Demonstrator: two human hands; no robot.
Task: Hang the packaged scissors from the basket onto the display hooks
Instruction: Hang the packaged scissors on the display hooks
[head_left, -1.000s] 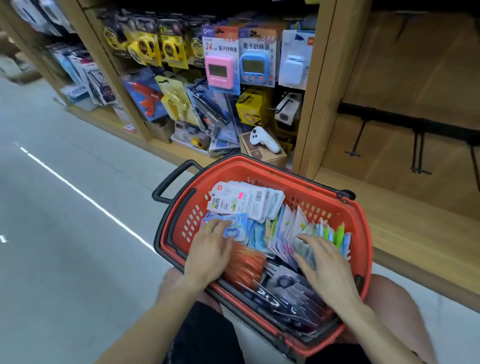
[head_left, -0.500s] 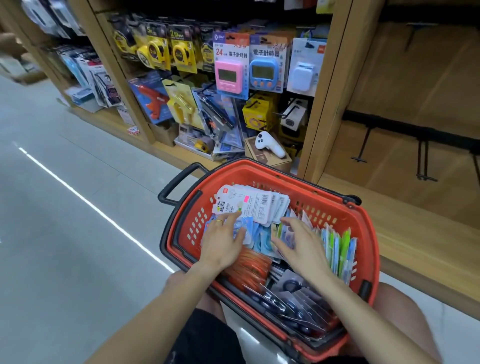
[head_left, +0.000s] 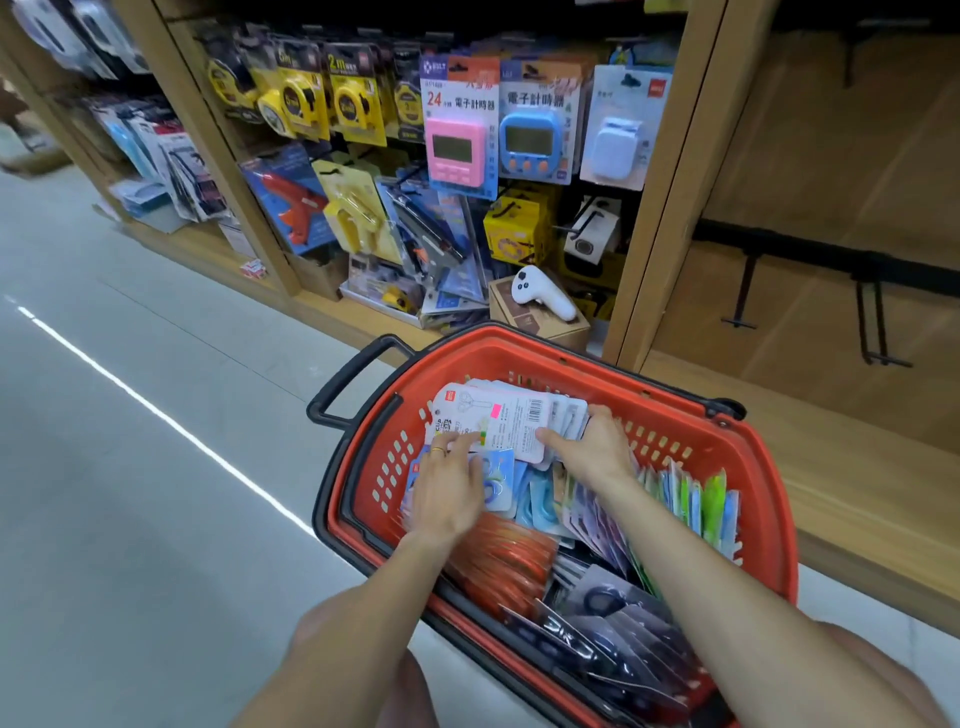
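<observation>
A: Where are we in the job?

B: At the very start of a cycle, by our reading. Nothing is on the display hooks in the bare bay to the right; all the stock sits in the red basket in front of us. We are picking up a batch.

A: Which batch?

B: The white-backed stack of packaged scissors at the far end of the basket, lying face down with the barcode up. Other packs stand on edge along the right wall, and dark ones lie at the near end.

A: And the grip, how do we have it?

B: The left hand rests on the near left corner of the stack, fingers fairly straight and laid flat on the card, with the palm over a blue pack below. That reads as steadying more than holding. The right hand has its thumb on top of the stack's near edge and its fingers curled round the right side, so it is closed on the stack. Whether the fingers reach underneath, we cannot tell.

A: What does the next move call for?

B: We judge it needs the stack squared and lifted clear of the basket wall without fanning out, then carried right to the hooks. The cards look slippery, so loose ones could slide off. We also need each hang hole lined up with a hook end.
</observation>
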